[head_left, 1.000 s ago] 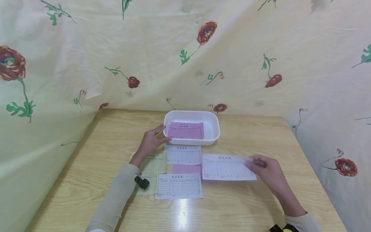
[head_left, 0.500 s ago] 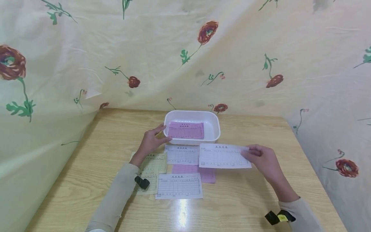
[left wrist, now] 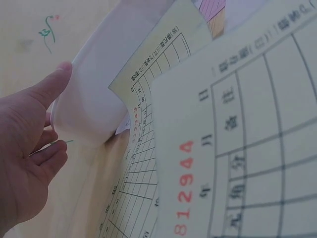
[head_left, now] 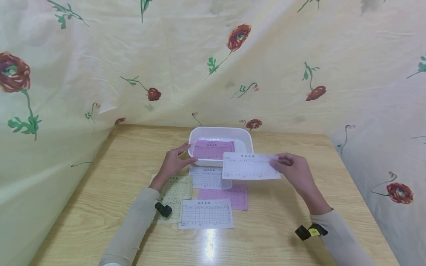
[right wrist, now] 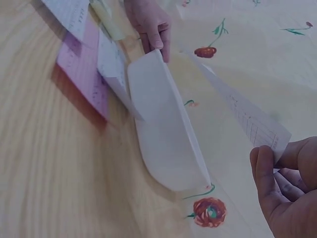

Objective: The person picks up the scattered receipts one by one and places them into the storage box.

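The white slip is just right of centre in the head view, raised in the air and covering the tray's near right corner. It looks like thin paper: next to weightless, limp across its span, apt to bend at the unsupported left end and easy to crease or tear. A light pinch on a short edge should suit it, with the printed face left free.

That is where the right hand has it, thumb and fingers closed together on the right end.

Behind it, at the centre, sits the white tray, probably light, smooth plastic, best taken by its rim; pink slips lie inside. The left hand grips its left rim, thumb and fingers bent about the edge.

Below the tray, the pink sheet lies between the upper white sheet and the lower white sheet. Yellowish sheets lie at lower left, partly under the left forearm, on the wooden table.
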The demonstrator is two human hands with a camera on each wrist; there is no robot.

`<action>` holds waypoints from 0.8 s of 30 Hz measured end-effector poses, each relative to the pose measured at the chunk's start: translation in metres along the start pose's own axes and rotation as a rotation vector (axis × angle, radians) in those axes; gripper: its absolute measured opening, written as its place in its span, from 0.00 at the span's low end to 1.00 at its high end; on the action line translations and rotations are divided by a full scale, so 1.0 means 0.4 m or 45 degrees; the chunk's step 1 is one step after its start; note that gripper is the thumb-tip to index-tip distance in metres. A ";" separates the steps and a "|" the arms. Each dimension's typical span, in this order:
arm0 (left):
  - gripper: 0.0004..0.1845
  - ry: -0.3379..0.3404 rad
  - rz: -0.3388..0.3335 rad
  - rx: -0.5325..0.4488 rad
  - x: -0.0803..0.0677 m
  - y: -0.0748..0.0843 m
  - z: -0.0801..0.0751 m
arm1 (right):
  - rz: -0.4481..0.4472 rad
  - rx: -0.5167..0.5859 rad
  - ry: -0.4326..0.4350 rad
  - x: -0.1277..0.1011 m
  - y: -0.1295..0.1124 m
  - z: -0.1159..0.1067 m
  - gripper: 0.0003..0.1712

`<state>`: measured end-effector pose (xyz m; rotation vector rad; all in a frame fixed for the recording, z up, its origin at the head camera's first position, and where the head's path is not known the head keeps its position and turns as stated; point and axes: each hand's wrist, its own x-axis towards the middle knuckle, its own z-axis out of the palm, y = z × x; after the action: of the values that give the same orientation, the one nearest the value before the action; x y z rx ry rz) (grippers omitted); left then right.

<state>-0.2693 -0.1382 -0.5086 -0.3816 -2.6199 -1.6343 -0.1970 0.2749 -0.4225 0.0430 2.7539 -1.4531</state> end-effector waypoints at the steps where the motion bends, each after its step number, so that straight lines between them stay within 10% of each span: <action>1: 0.42 0.001 0.000 -0.001 0.000 0.000 0.000 | 0.001 0.007 0.003 0.007 -0.003 0.003 0.27; 24: 0.42 0.007 0.007 -0.012 -0.001 0.000 0.002 | 0.052 0.163 -0.045 0.161 -0.072 0.067 0.27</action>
<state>-0.2688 -0.1378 -0.5091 -0.3840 -2.6062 -1.6438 -0.2622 0.2372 -0.4165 0.0752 2.6132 -1.6012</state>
